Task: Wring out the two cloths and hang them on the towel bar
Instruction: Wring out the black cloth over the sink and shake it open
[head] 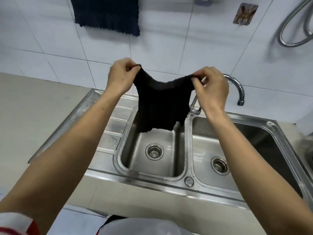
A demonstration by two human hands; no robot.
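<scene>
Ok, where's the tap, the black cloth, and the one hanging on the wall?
tap [238,85], head view, top of its curved spout
black cloth [160,106], head view, its middle
hanging cloth [108,14], head view, its middle

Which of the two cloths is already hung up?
The dark blue cloth on the wall, upper left. The black cloth is held over the sink by both hands.

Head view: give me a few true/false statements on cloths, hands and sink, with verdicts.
1. Both hands pinch the black cloth by its top corners. True: left hand, right hand.
2. The cloth lies in the left basin. False: it hangs spread above the left basin, not touching it.
3. A dark cloth already hangs on the wall. True.
4. The faucet is running. False: no water is visible at the spout.
</scene>
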